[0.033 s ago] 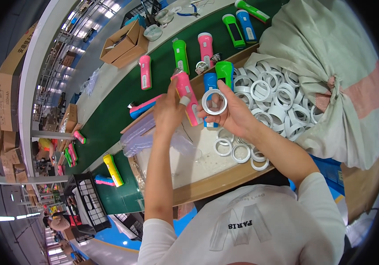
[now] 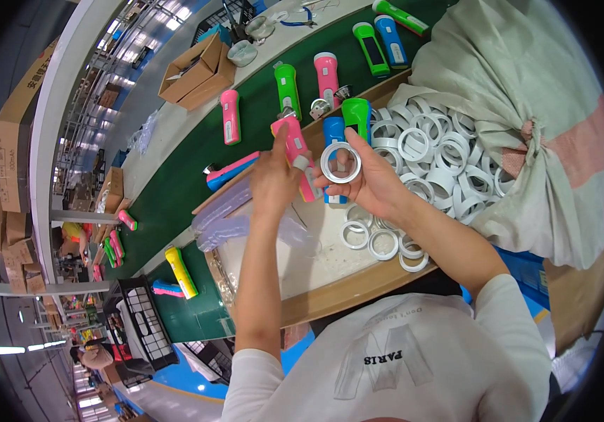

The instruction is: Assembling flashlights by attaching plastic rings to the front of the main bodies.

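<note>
A white plastic ring [image 2: 330, 174] is in my right hand [image 2: 372, 181], its opening facing up between thumb and fingers. My left hand [image 2: 274, 179], index finger stretched and thumb apart, lies over the side of a pink flashlight [image 2: 295, 141]; a white band wraps its thumb. The flashlight has a bare silver reflector [image 2: 287, 113] at its far end. Beside it, partly behind my right hand, are a blue flashlight [image 2: 333, 130] and a green flashlight [image 2: 357, 116]. Many loose white rings [image 2: 449, 151] are heaped right of my right hand.
A cardboard tray [image 2: 337, 290] holds the rings and clear plastic sleeves [image 2: 228, 214]. A large woven sack [image 2: 513, 77] stands at the right. Several flashlights lie on the green belt [image 2: 175, 165]. An open carton [image 2: 200, 74] and pliers [image 2: 302, 20] sit on the far ledge.
My left hand has shifted slightly to the right across the pink flashlight. My right hand keeps the white ring in nearly the same place.
</note>
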Motion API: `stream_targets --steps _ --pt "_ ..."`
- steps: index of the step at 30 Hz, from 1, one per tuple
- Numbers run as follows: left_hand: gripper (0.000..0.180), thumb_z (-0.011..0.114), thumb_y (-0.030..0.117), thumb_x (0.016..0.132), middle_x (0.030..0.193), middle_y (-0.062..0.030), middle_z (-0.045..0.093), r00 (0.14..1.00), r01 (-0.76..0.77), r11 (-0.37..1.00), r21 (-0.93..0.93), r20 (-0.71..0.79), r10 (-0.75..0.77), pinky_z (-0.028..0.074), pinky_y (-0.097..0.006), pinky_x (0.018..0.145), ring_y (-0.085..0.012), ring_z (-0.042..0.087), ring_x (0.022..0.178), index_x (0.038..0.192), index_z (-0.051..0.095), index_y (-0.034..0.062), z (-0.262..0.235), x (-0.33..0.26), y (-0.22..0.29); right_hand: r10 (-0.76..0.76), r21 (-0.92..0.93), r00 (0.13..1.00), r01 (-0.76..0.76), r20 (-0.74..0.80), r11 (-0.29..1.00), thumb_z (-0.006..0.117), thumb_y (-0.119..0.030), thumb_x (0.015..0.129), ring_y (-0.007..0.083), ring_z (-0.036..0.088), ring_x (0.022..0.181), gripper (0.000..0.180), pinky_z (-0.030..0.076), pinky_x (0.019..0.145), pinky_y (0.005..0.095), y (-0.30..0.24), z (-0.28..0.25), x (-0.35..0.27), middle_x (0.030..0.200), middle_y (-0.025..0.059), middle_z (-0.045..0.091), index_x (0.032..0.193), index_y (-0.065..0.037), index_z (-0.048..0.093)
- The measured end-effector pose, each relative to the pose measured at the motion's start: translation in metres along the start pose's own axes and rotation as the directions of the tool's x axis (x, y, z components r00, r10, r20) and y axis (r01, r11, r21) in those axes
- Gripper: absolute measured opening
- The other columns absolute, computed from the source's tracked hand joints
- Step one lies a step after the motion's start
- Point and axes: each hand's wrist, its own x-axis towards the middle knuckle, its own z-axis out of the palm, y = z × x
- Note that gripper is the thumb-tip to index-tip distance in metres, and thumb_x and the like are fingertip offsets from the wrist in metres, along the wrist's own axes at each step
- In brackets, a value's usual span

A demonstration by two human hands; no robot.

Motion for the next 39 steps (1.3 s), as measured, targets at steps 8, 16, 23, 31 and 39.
stream_targets --steps 8,16,23,31,39 --pt "0.082 0.061 -0.003 0.074 0.121 -0.0175 0.055 0.971 -0.225 0.766 -0.602 -0.204 0.125 0.048 -0.038 0.088 -0.0294 0.061 0.101 0.146 0.023 0.0076 0.022 -0.02 -0.015 -0.085 0.024 0.996 0.085 0.0 0.996 0.048 -0.051 0.094 0.0297 0.07 0.084 0.045 0.06 0.059 0.0328 -0.008 0.008 0.002 0.095 0.0216 0.066 0.082 -0.009 0.055" --pt "0.068 0.067 0.003 0.074 0.109 -0.0094 0.063 0.999 0.033 0.633 -0.773 0.016 -0.033 0.049 -0.028 0.08 -0.0146 0.061 0.094 0.136 0.04 0.0047 -0.104 -0.083 0.021 -0.087 -0.041 0.996 0.085 -0.037 0.996 0.044 -0.058 0.093 0.0266 0.07 0.082 0.057 0.057 0.059 0.0302 -0.014 0.008 -0.003 0.094 0.0168 0.067 0.099 -0.003 0.058" --pt "0.069 0.069 0.007 0.076 0.108 -0.0085 0.063 0.964 0.218 0.513 -0.83 0.265 0.018 0.051 -0.029 0.077 -0.0151 0.063 0.089 0.139 0.041 0.0034 -0.111 -0.117 0.027 -0.101 0.022 0.995 0.102 -0.013 0.995 0.045 -0.055 0.094 0.0252 0.069 0.084 0.051 0.059 0.066 0.0334 -0.008 0.012 -0.002 0.096 0.0137 0.067 0.105 -0.006 0.055" --pt "0.055 0.074 0.012 0.074 0.103 -0.0126 0.064 0.93 -0.367 0.923 -0.118 -0.063 0.362 0.05 -0.033 0.075 -0.0279 0.062 0.085 0.127 0.057 0.0079 -0.1 -0.118 0.042 -0.135 0.012 0.985 0.137 -0.109 0.991 0.049 -0.047 0.095 0.0174 0.066 0.09 0.044 0.057 0.077 0.0331 -0.005 0.015 -0.003 0.101 0.0078 0.064 0.111 -0.007 0.055" --pt "0.05 0.072 0.01 0.075 0.093 -0.0126 0.063 0.933 -0.358 0.934 0.023 -0.03 0.358 0.05 -0.039 0.069 -0.0287 0.061 0.08 0.123 0.06 0.0119 -0.105 -0.117 0.047 -0.13 -0.1 0.99 0.135 0.054 0.986 0.048 -0.04 0.097 0.0162 0.062 0.093 0.04 0.052 0.085 0.0311 -0.008 0.016 -0.01 0.103 0.0083 0.062 0.12 -0.007 0.054"
